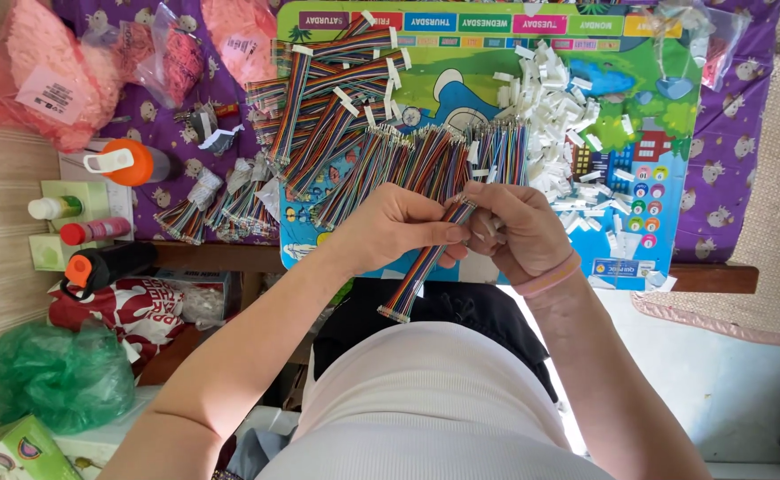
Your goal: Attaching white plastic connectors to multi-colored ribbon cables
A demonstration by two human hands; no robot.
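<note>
My left hand (399, 229) and my right hand (519, 233) meet over the near edge of a colourful board (497, 71). Together they pinch a flat multicoloured ribbon cable (418, 277) that slants down to the left, its lower end hanging free above my lap. The left fingers grip the cable's upper part; the right fingers close on its top end, where a small white piece shows. Rows of similar ribbon cables (408, 160) lie fanned on the board just beyond my hands. A heap of small white plastic connectors (554, 111) sits to the right of them.
Pink bags (48, 84) lie at the far left on a purple patterned cloth (728, 133). An orange-capped bottle (128, 163), smaller bottles (88, 231) and a black bottle (106, 265) stand left of the board. A green plastic bag (61, 373) is on the floor.
</note>
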